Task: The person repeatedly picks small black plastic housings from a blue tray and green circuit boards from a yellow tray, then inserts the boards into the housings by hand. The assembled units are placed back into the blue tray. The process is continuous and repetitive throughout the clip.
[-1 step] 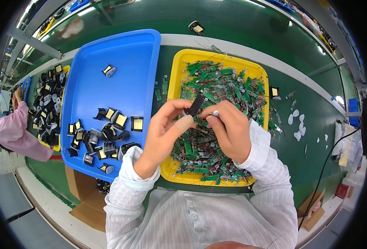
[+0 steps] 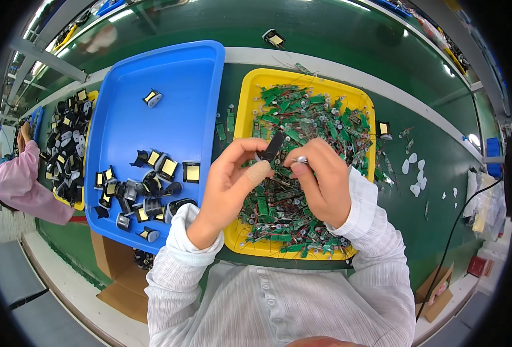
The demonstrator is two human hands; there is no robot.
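Note:
Above the yellow tray [image 2: 246, 115], my left hand [image 2: 228, 179] is closed on a black plastic housing [image 2: 274, 147] between thumb and fingers. A tan bandage wraps that thumb. Just to the right, my right hand [image 2: 324, 182] pinches a small round whitish part [image 2: 300, 159] between thumb and forefinger; its exact kind is too small to tell. The two held parts are close, with a small gap between the hands. Beneath them the tray is heaped with green circuit boards [image 2: 279, 237] that carry thin wires and little clear round pieces.
A blue tray [image 2: 175, 75] at left holds several black housings with yellow pads [image 2: 167, 166]. White oval pieces [image 2: 421, 164] lie on the green bench at right, near a black cable [image 2: 458, 225]. At far left, a person in a pink sleeve [image 2: 27, 173] works beside another heaped tray.
The fingertips of my right hand have shifted very slightly around the small whitish part. My left hand and the black housing look unmoved.

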